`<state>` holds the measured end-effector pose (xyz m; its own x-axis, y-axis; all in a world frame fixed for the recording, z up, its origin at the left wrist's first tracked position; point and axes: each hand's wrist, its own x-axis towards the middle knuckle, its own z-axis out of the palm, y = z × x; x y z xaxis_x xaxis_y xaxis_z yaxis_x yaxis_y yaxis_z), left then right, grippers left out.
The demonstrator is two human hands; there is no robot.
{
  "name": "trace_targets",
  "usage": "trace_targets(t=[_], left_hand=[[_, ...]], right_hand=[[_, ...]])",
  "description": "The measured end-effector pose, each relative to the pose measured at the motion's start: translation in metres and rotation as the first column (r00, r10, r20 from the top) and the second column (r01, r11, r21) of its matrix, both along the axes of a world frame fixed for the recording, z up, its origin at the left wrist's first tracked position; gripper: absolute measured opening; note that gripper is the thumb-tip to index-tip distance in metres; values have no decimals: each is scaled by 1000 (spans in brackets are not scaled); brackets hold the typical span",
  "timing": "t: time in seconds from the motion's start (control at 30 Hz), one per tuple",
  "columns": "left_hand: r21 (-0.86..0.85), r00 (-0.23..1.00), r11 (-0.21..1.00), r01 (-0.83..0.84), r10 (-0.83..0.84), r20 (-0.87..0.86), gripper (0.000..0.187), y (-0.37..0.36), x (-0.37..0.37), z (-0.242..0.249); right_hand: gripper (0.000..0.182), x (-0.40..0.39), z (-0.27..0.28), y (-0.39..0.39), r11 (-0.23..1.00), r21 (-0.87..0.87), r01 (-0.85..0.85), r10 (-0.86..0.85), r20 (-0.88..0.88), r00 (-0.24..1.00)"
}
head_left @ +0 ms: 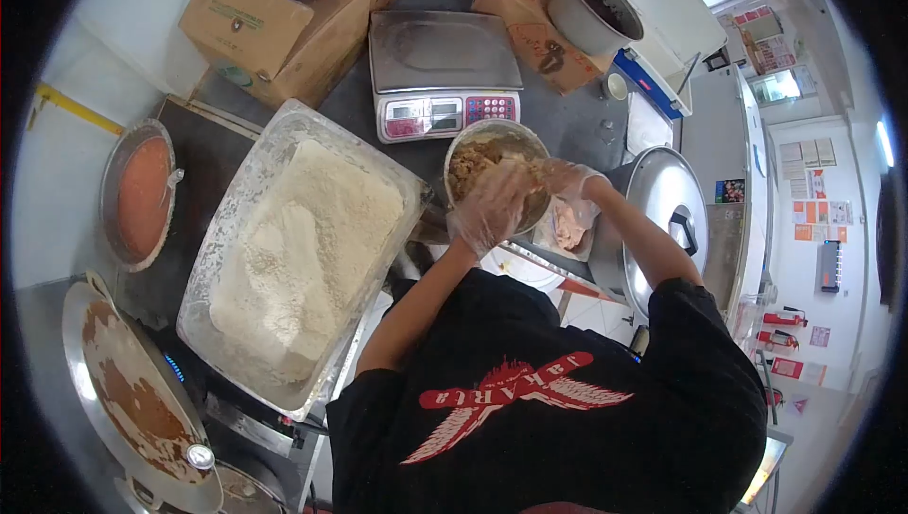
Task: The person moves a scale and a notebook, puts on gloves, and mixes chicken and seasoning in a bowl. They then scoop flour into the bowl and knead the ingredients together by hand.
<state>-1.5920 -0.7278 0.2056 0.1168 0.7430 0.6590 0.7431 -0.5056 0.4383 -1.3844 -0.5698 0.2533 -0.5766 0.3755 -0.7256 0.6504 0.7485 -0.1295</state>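
Observation:
A round metal bowl [452, 194] holds a lumpy, brownish, wet-looking mixture [470, 166]. My left hand [492, 204], in a clear plastic glove, is over the near side of the bowl, its fingers bent inward at the mixture. My right hand [570, 179], gloved the same way, comes over the bowl's right rim with its fingers drawn together. What lies between the fingers of either hand is hidden. Beside the bowl, under my right wrist, is a clear plastic bag with something pink [569, 227] in it.
A large clear tub of white flour [307, 240] stands left of the bowl. Behind are a digital scale [446, 74] and cardboard boxes [270, 32]. A big lidded pot [665, 202] stands at the right. Further left are a pan of orange liquid [144, 197] and a wok [132, 382].

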Motion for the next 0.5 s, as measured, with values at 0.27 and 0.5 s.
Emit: trace_targets(t=[0.27, 0.5], left_hand=[[-307, 961, 948, -87, -2, -278, 41, 2, 4, -4], [-232, 979, 952, -200, 184, -90, 33, -1, 0, 5]], right_hand=[[39, -18, 33, -19, 984, 136, 112, -100, -92, 991], [34, -62, 89, -20, 891, 410, 197, -219, 8, 976]])
